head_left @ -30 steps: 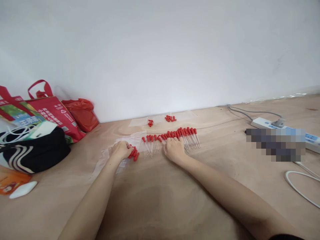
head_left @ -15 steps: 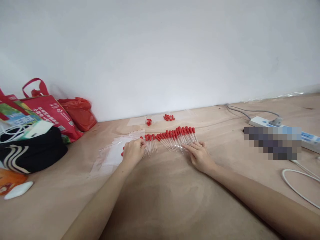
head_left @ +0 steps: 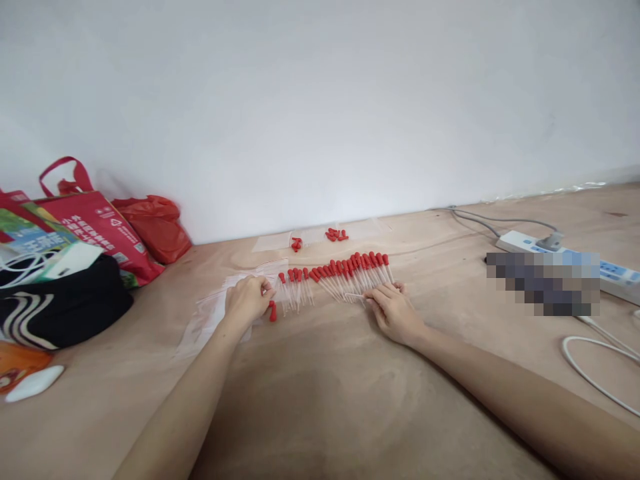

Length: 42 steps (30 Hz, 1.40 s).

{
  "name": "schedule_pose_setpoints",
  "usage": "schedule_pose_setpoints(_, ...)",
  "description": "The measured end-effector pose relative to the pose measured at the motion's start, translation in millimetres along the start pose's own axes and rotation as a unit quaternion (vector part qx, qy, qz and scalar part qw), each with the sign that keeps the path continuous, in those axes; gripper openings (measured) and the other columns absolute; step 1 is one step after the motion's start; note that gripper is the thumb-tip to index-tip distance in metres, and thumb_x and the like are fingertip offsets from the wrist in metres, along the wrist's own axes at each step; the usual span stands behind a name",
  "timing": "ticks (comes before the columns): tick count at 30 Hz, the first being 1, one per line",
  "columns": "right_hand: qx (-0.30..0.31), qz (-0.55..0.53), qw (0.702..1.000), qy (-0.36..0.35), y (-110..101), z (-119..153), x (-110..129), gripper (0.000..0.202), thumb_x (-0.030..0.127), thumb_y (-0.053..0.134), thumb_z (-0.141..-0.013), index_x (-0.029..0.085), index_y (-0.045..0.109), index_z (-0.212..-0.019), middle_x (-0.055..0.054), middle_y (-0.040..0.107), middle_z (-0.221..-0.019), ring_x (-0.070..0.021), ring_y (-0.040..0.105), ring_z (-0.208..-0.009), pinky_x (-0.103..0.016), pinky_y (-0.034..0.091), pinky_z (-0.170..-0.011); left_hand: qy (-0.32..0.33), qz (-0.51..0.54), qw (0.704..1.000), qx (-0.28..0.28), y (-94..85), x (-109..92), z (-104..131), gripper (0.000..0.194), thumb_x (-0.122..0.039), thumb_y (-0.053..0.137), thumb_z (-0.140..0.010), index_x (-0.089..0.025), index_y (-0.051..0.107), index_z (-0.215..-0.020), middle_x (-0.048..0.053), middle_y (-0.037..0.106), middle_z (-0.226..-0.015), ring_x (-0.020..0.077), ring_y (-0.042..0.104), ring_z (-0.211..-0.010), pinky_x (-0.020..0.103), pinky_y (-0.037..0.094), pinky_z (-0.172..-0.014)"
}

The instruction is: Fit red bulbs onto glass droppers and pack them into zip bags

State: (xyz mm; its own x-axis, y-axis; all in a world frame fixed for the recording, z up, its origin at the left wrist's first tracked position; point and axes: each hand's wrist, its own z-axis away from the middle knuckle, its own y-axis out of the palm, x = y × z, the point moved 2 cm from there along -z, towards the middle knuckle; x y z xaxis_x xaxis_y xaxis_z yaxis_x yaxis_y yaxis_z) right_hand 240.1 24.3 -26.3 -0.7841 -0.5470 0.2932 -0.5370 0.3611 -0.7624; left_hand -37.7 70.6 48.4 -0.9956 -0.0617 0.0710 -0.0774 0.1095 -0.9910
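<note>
Several clear droppers with red rubber caps [head_left: 358, 262] lie side by side in a row on the wooden table [head_left: 320, 373]. My right hand [head_left: 393, 310] rests at the lower ends of the row, its fingers closed on a thin clear tube [head_left: 354, 295] that points left. Over the clear plastic bags [head_left: 213, 313] at the left is my left hand [head_left: 249, 298], fingers pinched together; whatever they hold is too small to make out. Loose red caps [head_left: 273, 311] lie just below its fingertips. A smaller group of capped droppers [head_left: 299, 275] sits right of that hand.
Two small piles of red caps [head_left: 337, 235] lie on flat plastic near the wall. Shopping bags [head_left: 100, 230] and a black pouch [head_left: 75, 297] stand at the left. At the right are a power strip [head_left: 615, 277], cables and a pixelated dark object [head_left: 545, 283].
My left hand has moved left, away from the droppers, uncovering one capped dropper and the loose red caps beside its fingers. My right hand has barely moved and still holds the tube.
</note>
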Motion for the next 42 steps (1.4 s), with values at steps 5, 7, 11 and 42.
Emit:
schedule_pose_setpoints(5, 0.004, 0.006, 1.0, 0.001, -0.4, -0.3, 0.6, 0.018, 0.017, 0.038, -0.083, 0.019, 0.055, -0.082, -0.003, 0.06, -0.077, -0.0162, 0.047, -0.076, -0.032, 0.022, -0.072, -0.007, -0.024, 0.998, 0.055, 8.3, 5.8, 0.6, 0.016, -0.034, 0.055, -0.071, -0.021, 0.06, -0.079, 0.007, 0.063, -0.089, 0.0242, 0.056, -0.086, 0.029, 0.039, -0.066)
schedule_pose_setpoints(7, 0.007, 0.008, 1.0, 0.0, -1.1, -0.5, 1.0, 0.018, 0.018, 0.037, -0.084, 0.019, 0.055, -0.082, -0.003, 0.06, -0.076, -0.0163, 0.048, -0.076, -0.032, 0.022, -0.072, 0.009, -0.006, 0.998, 0.069, 9.8, 7.4, 0.2, 0.011, -0.03, 0.057, -0.069, -0.021, 0.061, -0.074, 0.006, 0.063, -0.084, 0.0237, 0.057, -0.084, 0.029, 0.039, -0.065)
schedule_pose_setpoints(11, 0.011, 0.005, 1.0, -0.003, -2.9, -1.3, 2.7, 0.019, 0.02, 0.037, -0.084, 0.019, 0.056, -0.08, -0.003, 0.061, -0.075, -0.0159, 0.048, -0.074, -0.032, 0.022, -0.072, 0.018, 0.01, 0.998, 0.054, 7.7, 8.5, -3.0, 0.008, -0.025, 0.055, -0.071, -0.019, 0.058, -0.067, 0.006, 0.062, -0.081, 0.0241, 0.056, -0.084, 0.031, 0.039, -0.067)
schedule_pose_setpoints(42, 0.006, 0.007, 1.0, -0.026, 3.1, -6.2, 9.7, 0.019, 0.02, 0.038, -0.085, 0.018, 0.055, -0.079, -0.002, 0.061, -0.074, -0.0143, 0.049, -0.072, -0.033, 0.021, -0.076, 0.153, 0.668, 0.728, 0.025, 55.5, -79.3, 48.3, 0.017, -0.024, 0.056, -0.073, -0.018, 0.04, -0.073, 0.005, 0.06, -0.09, 0.0154, 0.06, -0.089, 0.032, 0.045, -0.082)
